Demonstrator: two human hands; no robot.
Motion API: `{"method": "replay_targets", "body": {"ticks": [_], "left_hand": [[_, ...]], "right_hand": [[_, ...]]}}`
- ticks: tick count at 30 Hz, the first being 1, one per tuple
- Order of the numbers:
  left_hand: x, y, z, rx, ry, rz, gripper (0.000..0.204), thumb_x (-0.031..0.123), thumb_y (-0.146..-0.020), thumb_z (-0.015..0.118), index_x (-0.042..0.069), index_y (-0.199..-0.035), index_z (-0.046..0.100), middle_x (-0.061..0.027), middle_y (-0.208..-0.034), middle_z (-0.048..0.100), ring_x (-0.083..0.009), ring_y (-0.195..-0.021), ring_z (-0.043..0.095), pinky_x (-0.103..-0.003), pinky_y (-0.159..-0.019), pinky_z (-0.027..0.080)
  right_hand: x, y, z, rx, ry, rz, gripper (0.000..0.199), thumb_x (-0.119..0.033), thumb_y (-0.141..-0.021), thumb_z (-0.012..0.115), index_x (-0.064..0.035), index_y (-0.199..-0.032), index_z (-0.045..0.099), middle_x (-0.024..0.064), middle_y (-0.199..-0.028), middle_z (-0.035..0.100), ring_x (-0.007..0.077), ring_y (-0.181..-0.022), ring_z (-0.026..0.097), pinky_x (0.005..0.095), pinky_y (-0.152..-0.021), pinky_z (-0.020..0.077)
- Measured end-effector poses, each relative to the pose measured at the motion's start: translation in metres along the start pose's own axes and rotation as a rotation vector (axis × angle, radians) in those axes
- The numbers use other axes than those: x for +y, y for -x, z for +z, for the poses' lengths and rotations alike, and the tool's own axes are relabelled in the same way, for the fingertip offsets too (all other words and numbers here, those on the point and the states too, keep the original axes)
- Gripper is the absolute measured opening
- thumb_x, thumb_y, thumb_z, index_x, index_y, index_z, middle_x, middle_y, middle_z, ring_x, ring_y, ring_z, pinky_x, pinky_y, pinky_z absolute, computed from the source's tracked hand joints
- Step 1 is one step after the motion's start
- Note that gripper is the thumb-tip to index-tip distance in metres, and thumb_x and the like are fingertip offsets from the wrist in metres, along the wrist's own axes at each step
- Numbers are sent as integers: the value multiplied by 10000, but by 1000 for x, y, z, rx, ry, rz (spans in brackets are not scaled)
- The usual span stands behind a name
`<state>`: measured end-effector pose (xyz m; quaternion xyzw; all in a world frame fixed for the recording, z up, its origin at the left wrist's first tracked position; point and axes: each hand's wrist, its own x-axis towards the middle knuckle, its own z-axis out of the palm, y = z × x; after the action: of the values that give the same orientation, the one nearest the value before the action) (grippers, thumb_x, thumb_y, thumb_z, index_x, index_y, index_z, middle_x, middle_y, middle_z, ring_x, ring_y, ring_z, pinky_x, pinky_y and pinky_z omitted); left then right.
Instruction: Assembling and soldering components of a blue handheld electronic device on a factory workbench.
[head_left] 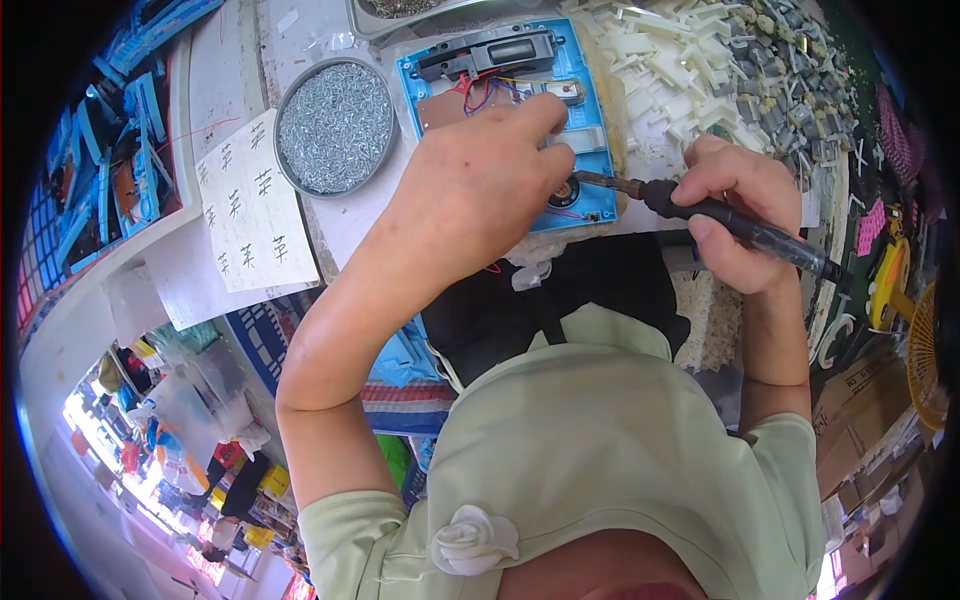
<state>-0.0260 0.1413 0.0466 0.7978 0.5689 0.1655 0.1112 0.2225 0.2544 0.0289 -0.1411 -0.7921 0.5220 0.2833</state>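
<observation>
My right hand (745,205) grips the black handle of a soldering iron (775,240), its metal shaft pointing left. The iron's tip reaches the small round black part (565,192) at the lower right of a blue plastic housing (598,100); whether it touches is unclear. My left hand (490,180) lies over the housing's lower left, fingers curled and thumb and forefinger close together beside the tip. What they pinch is hidden. Inside the housing are a long black part (490,52), a brown board (445,108) and thin red, blue and yellow wires (485,92).
A round dish (391,145) of small metal screws stands left of the housing, by a sheet of handwritten paper (245,215). White plastic pieces (670,70) and grey parts (785,90) are heaped at the right. Blue housings (100,160) fill the far left; a yellow fan (925,350) is right.
</observation>
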Motion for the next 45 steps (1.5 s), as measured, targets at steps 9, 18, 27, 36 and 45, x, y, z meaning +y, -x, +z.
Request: {"method": "replay_targets", "body": {"ticks": [9, 18, 27, 36, 45], "left_hand": [[5, -3, -4, -19, -17, 14, 69, 78, -765, 674, 55, -829, 659, -96, -1026, 591, -277, -889, 659, -411, -690, 570], [2, -2, -2, -25, -47, 36, 67, 72, -771, 672, 54, -834, 661, -96, -1030, 598, -279, -897, 663, -413, -698, 565], [-11, 11, -1, 10, -18, 96, 185, 79, -766, 738, 62, -938, 673, -122, -1132, 650, -287, -939, 677, -396, -732, 566], [-12, 21, 1, 125, 84, 114, 327, 6, -774, 753, 85, -1090, 721, -138, -1164, 657, -278, -875, 674, -382, -708, 557], [-34, 44, 15, 227, 119, 130, 427, 49, -719, 737, 104, -1140, 696, -110, -1153, 651, -284, -975, 665, -401, -778, 554]], "right_hand": [[-4, 1, -2, 16, 27, -41, 215, -119, -735, 692, 3, -911, 675, 15, -676, 552, 99, -533, 443, 255, -510, 337], [-15, 32, -24, 132, -47, 7, 233, -115, -784, 680, 35, -962, 657, 91, -837, 610, 144, -698, 507, 285, -645, 397], [-24, 148, -151, 933, -180, 22, 230, -73, -912, 595, 58, -1101, 610, 106, -942, 641, 153, -856, 621, 273, -807, 511], [-27, 161, -231, 1415, 272, 121, 92, -53, -891, 628, -15, -917, 707, 19, -842, 625, 76, -668, 501, 229, -636, 425], [28, 150, -188, 1083, -661, 386, 382, -211, -994, 659, -9, -1313, 598, 102, -1059, 690, 142, -859, 624, 292, -775, 531]]}}
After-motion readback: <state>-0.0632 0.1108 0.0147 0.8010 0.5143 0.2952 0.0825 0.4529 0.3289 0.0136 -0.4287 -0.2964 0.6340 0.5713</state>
